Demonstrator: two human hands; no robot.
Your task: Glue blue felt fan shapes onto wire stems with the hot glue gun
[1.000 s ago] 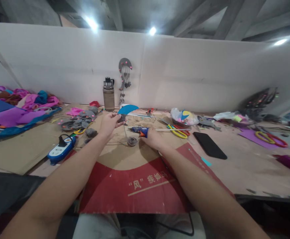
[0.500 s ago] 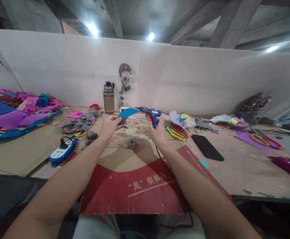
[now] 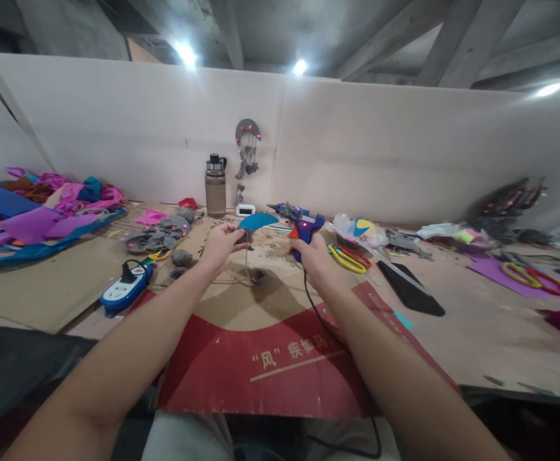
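Note:
Fingers closed, my left hand (image 3: 226,243) pinches a curved blue felt piece (image 3: 259,221) above the cardboard. A strand of grey yarn hangs below these fingers to a small yarn ball (image 3: 257,276) on the board. What else lies between the fingertips is too small to make out. My right hand (image 3: 312,253) is wrapped round the handle of a blue glue gun (image 3: 307,224), whose nozzle points left, beyond the felt. From its grip a black cord (image 3: 311,301) runs down over the red printed part of the cardboard (image 3: 212,371).
A water bottle (image 3: 216,187) stands by the white partition. Left are a blue power strip (image 3: 126,289), grey felt pieces (image 3: 157,234) and a colourful fabric heap (image 3: 49,214). Right lie yellow-and-red scissors (image 3: 349,258), a black phone (image 3: 409,288) and a purple sheet (image 3: 495,275).
The view has shifted slightly, so the scene sits a little differently in frame. Both hands keep their holds; the glue gun's handle shows more fully now.

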